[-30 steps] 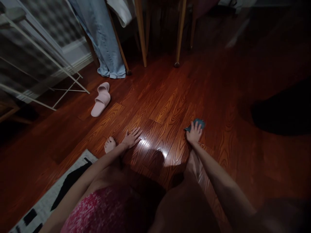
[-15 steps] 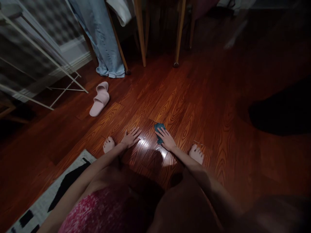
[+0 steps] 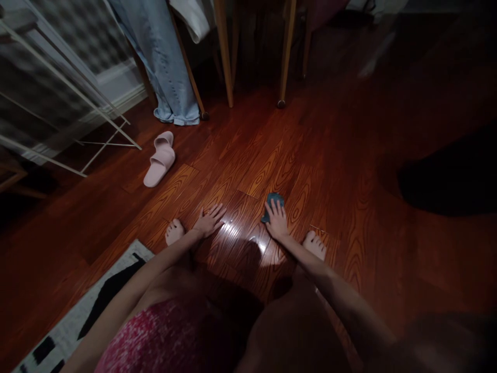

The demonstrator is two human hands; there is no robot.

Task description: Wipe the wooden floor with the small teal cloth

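one blue-green cloth [image 3: 275, 196], on the wood floor [image 3: 248, 155], pressed beneath the flattened right hand [image 3: 277, 220], fingers spread over it rather than closed around it. one left hand [image 3: 209, 221], palm down on the same floor, fingers splayed wide, holding nothing, a bare foot [image 3: 174, 231] just beside it. one pink slipper [image 3: 160, 160], farther off, near a pair of jeans [image 3: 171, 72].
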